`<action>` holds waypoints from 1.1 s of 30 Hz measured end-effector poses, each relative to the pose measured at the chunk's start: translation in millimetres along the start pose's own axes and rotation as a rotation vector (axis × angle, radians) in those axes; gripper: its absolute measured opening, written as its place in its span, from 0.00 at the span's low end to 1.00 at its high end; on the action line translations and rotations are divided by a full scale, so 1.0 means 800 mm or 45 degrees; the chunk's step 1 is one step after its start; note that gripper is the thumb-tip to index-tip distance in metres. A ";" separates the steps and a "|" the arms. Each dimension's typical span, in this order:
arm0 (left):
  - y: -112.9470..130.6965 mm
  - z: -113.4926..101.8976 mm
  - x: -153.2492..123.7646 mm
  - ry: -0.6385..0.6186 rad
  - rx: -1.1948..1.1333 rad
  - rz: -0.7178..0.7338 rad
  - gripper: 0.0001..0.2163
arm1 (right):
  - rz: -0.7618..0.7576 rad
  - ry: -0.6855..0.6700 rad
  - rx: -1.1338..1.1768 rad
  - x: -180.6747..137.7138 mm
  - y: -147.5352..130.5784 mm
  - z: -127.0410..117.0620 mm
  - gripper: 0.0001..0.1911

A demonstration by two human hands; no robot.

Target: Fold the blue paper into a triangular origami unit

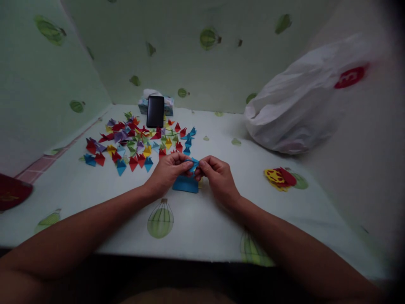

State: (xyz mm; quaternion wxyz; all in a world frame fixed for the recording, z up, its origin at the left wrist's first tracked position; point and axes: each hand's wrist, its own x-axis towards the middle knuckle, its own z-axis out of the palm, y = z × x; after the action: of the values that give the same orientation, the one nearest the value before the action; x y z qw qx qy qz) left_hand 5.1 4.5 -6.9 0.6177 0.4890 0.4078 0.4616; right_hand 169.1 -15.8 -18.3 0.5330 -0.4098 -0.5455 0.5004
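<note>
Both hands meet over the middle of the table. My left hand [169,171] and my right hand [217,175] pinch a small blue folded paper piece [193,164] between their fingertips. Just below them a stack of blue paper sheets [185,184] lies flat on the table, with a yellow edge showing at its right. Behind the hands lies a spread of several folded paper triangles [136,141] in red, blue, yellow, green and purple.
A black phone [155,111] leans on a tissue box [167,105] at the back. A white plastic bag [300,109] fills the right rear. Red, yellow and green paper scraps [281,178] lie at right. A dark red object [12,192] sits at the left edge.
</note>
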 end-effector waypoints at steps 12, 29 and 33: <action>0.002 -0.001 -0.002 -0.085 0.014 -0.015 0.11 | -0.020 -0.151 0.052 0.010 -0.002 -0.009 0.08; 0.001 -0.003 -0.002 -0.115 -0.137 -0.018 0.08 | -0.077 -0.132 -0.027 0.011 -0.007 -0.013 0.02; 0.001 -0.002 -0.003 -0.059 -0.015 0.099 0.11 | -0.073 -0.171 0.036 0.011 -0.005 -0.010 0.05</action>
State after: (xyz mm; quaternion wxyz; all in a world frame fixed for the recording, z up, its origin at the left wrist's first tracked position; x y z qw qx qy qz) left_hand 2.9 2.7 -6.5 0.6115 0.5112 0.3714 0.4762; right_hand 176.9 -7.0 -13.4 0.5150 -0.3517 -0.5845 0.5190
